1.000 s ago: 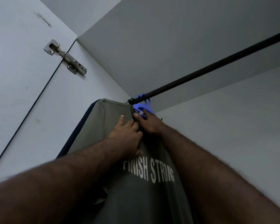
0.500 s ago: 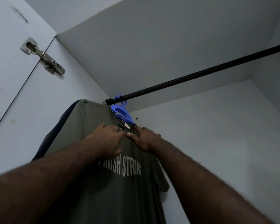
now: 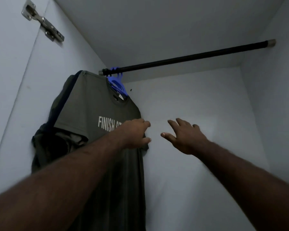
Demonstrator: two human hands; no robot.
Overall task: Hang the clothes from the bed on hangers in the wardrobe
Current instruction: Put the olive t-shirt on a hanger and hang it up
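Grey-green T-shirt (image 3: 93, 104) with the white "FINISH ST…" print hangs on a blue hanger (image 3: 119, 85), left of centre in the frame. The hanger hooks over the left end of the black rail (image 3: 190, 57). More blue hooks bunch up beside it on the rail. A dark navy garment (image 3: 68, 99) hangs right behind the shirt and shows only as a strip along its left edge.

Handling, my guess: thin knit, light, fully limp, not fragile. It drapes and bunches, see the folds at the left sleeve. It would slide off smooth plastic arms if tugged sideways. Best hold is at the shoulders or collar next to the hanger, or the hanger neck itself. Pulling on the hem would only stretch it.

Left hand (image 3: 135, 134) sits over the chest print at the shirt's right edge. Its fingers are loosely curved and nothing looks pinched. Can't tell if it touches the cloth. Right hand (image 3: 185, 135) is centre frame, fingers spread wide, holding nothing, off the shirt and in front of the pale back wall (image 3: 207, 100).

Versus half a second earlier: both hands were up at the collar, side by side just under the hanger. Now they are lower and apart, and the right one is clear of the shirt. The collar and the full hanger top are uncovered. The view has shifted, so the rail's right end cap and the metal hinge (image 3: 43, 24) at upper left sit differently.
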